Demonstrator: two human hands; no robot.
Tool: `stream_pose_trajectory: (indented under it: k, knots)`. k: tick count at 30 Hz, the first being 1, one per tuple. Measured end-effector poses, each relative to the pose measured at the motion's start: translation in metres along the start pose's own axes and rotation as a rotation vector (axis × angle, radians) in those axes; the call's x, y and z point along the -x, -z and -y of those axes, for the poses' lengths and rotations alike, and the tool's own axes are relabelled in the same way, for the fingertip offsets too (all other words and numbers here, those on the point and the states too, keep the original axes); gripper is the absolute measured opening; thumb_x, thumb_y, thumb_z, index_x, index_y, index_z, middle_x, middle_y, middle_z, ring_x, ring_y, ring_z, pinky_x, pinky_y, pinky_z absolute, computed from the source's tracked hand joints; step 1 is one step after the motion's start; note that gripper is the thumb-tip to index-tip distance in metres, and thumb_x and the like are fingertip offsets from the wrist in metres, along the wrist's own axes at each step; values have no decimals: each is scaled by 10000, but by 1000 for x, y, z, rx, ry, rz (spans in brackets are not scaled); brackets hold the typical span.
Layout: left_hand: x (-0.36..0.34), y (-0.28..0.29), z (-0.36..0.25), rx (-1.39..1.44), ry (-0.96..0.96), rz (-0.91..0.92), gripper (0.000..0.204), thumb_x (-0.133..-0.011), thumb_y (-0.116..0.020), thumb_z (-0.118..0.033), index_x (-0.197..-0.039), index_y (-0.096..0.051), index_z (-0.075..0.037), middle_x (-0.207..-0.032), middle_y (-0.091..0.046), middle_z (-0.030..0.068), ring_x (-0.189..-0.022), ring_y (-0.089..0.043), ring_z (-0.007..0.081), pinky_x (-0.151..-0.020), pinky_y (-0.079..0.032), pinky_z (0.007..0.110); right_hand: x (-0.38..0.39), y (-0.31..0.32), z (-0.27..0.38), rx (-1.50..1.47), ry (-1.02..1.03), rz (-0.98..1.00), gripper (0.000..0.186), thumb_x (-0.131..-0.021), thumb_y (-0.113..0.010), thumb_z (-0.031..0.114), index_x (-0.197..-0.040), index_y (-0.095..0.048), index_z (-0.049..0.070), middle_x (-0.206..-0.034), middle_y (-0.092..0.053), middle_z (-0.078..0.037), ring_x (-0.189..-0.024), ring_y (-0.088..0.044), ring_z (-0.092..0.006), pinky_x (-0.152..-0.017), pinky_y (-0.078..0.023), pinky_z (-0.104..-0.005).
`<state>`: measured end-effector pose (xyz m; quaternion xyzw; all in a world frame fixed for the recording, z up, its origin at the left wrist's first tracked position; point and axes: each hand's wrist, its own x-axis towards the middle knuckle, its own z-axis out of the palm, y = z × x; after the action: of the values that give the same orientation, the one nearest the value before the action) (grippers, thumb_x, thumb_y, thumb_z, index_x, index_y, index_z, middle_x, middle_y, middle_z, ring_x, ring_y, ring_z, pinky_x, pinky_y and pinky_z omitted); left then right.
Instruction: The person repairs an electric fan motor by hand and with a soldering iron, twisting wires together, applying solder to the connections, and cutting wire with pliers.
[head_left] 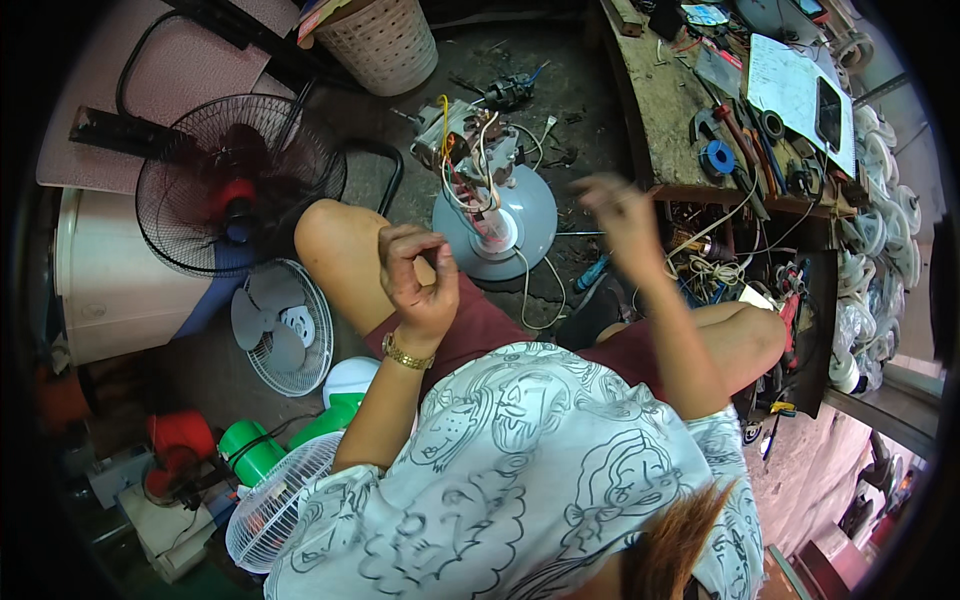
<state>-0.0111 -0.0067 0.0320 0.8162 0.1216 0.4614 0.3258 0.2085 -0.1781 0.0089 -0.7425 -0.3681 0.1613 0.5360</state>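
Note:
My left hand (pixel 418 280) is raised above my thigh, fingers curled toward the thumb; anything between them is too small to make out. My right hand (pixel 625 230) is lifted to the right of a round grey fan base (pixel 535 225), its fingers blurred by motion. On that base stands an exposed motor assembly (pixel 465 140) with white, yellow and other wires. A second small dark motor part (pixel 508 92) is just behind it. A white cord (pixel 540 325) loops on the floor, near a blue-handled tool (pixel 590 275).
A caged fan (pixel 185 200), loose grille with grey blade (pixel 285 350), green and red fan parts (pixel 245 450) sit left. A perforated basket (pixel 385 55) is behind. A cluttered workbench (pixel 665 140) with tools, blue spool and notebook runs along the right, beside stacked white parts (pixel 880 230).

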Motion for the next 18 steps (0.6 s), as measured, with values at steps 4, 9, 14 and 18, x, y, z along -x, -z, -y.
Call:
stream_pose_trajectory:
  k: [4,9,14,18]
  knots:
    - [-2,5,-4,218,150,-73,196,-933,-629,44,-1100,-540,-7,-1059,-503,103,-866,-541,141,-741,-514,252,31,-111,-28,-38,-9,89,479,-932,-713,178,-1358,-559,22,-1322,-604,-204,-1200,-571,-381,-1033,-447,-440]
    - [0,15,-3,220,165,-80,186,-966,-600,57,-1117,-515,-10,-1081,-505,76,-884,-552,111,-708,-530,232,39,-135,-30,-175,-269,-50,488,-843,-795,213,-1234,-566,32,-1243,-587,-183,-1167,-548,-380,-1013,-441,-441]
    - [-2,3,10,142,473,54,234,-996,-627,-43,-1227,-601,-14,-1073,-585,26,-868,-572,68,-663,-537,207,37,-119,-10,87,85,-192,391,-819,-777,133,-1174,-634,54,-1168,-598,-146,-1082,-546,-353,-941,-451,-433]
    - [-13,-12,24,389,758,92,238,-986,-682,-147,-1179,-650,-12,-978,-623,-2,-762,-549,37,-539,-486,191,34,-111,7,68,155,-149,276,-835,-755,86,-1097,-678,47,-1096,-622,-131,-1037,-557,-334,-885,-455,-424]
